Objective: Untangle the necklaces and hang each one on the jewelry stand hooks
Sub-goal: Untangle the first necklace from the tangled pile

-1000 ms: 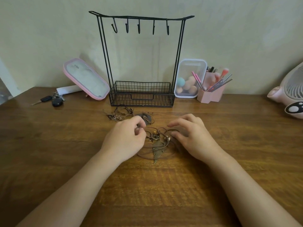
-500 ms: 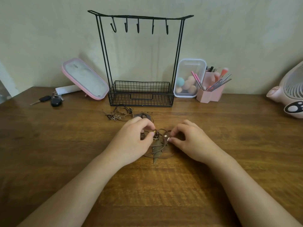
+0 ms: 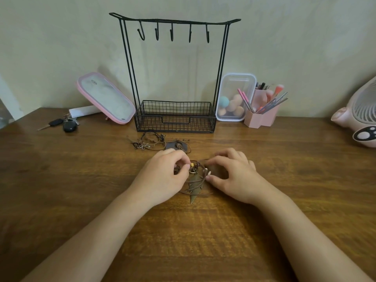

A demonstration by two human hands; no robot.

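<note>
- Two hands are working at the near middle of the wooden table [image 3: 81,180] in the head view
- left hand [image 3: 160,180] is pinching, thumb against forefinger, the cord of the leaf-pendant necklace [image 3: 194,188] just beside its yellow bead and metal ring
- right hand [image 3: 234,178] is pinching the same brown cord at its pale beads, with the other fingers curling above
- leaf-pendant necklace is lying on the table between both hands, its leaf tip pointing to the near edge
- flower-pendant necklace [image 3: 146,141] and spiral-pendant necklace [image 3: 179,146] are lying farther back, just in front of the stand's basket
- jewelry stand [image 3: 175,110] is standing against the far wall, five hooks [image 3: 172,34] hanging from its top bar
- pink mirror [image 3: 105,98] and keys [image 3: 65,124] are sitting far left; sponge box [image 3: 234,98], brush holder [image 3: 261,119] and pink fan [image 3: 360,119] are sitting far right
</note>
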